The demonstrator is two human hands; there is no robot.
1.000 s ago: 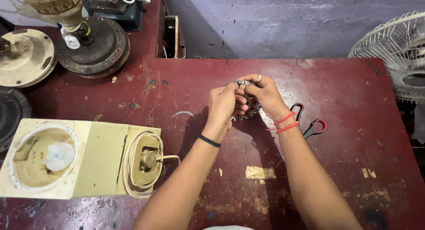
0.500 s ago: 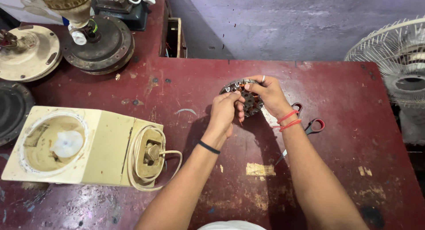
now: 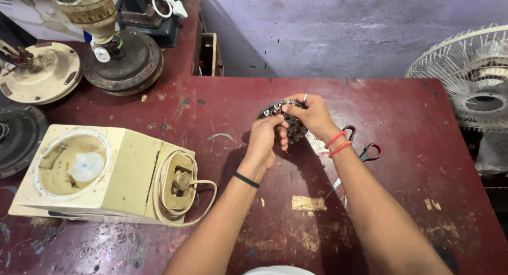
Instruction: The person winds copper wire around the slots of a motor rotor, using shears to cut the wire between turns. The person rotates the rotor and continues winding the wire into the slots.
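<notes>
Both my hands hold a round metal motor stator [image 3: 283,119], a ring with slotted teeth, just above the dark red table [image 3: 402,121]. My left hand [image 3: 266,139], a black band on its wrist, grips the ring's near side. My right hand [image 3: 312,115], with red bands on the wrist, pinches the ring's top edge with its fingertips. Much of the ring is hidden behind my fingers.
Scissors with red-and-black handles [image 3: 365,150] lie just right of my right wrist. A cream appliance base on its side with a coiled cord [image 3: 106,174] lies at the left. Ceiling fan motors [image 3: 121,63] stand at the back left. A white table fan [image 3: 471,79] stands at the right.
My hands with the stator have shifted slightly, and the ring now shows more of its toothed top edge. The camera view has moved a little.
</notes>
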